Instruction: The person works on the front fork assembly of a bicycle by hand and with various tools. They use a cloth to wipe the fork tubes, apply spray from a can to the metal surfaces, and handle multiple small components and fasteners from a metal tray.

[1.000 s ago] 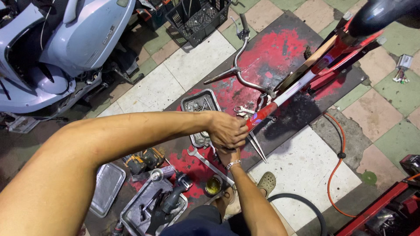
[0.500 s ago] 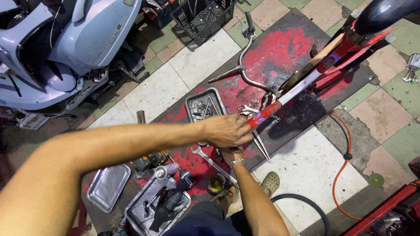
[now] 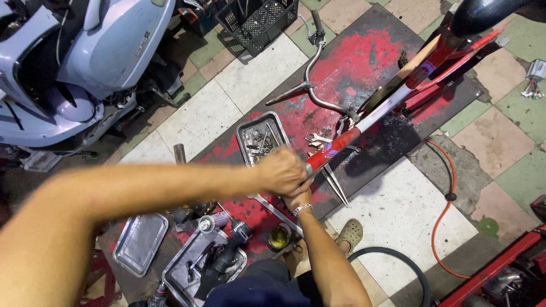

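A red and white bicycle frame (image 3: 392, 105) lies slanted over a red-stained dark floor mat (image 3: 364, 57), its near end reaching toward me. My left hand (image 3: 282, 170) is closed over that near end of the frame tube. Beneath it, my right hand (image 3: 294, 199), with a bracelet on the wrist, also grips at the tube's end; what it holds is hidden by the left hand. Chrome handlebars (image 3: 310, 74) stick out from the frame to the far side. A metal tray of small parts (image 3: 244, 139) sits just left of my hands.
A pale blue scooter (image 3: 85, 62) stands at the upper left, a black plastic crate (image 3: 256, 20) behind it. Metal trays (image 3: 139, 243) with tools and a power drill (image 3: 224, 258) lie near my knees. An orange hose (image 3: 446, 216) and a black tyre (image 3: 398, 264) lie right.
The view has shifted slightly, so the frame and trays sit lower in the picture. Both hands stay clamped on the frame's near end, with only small movement.
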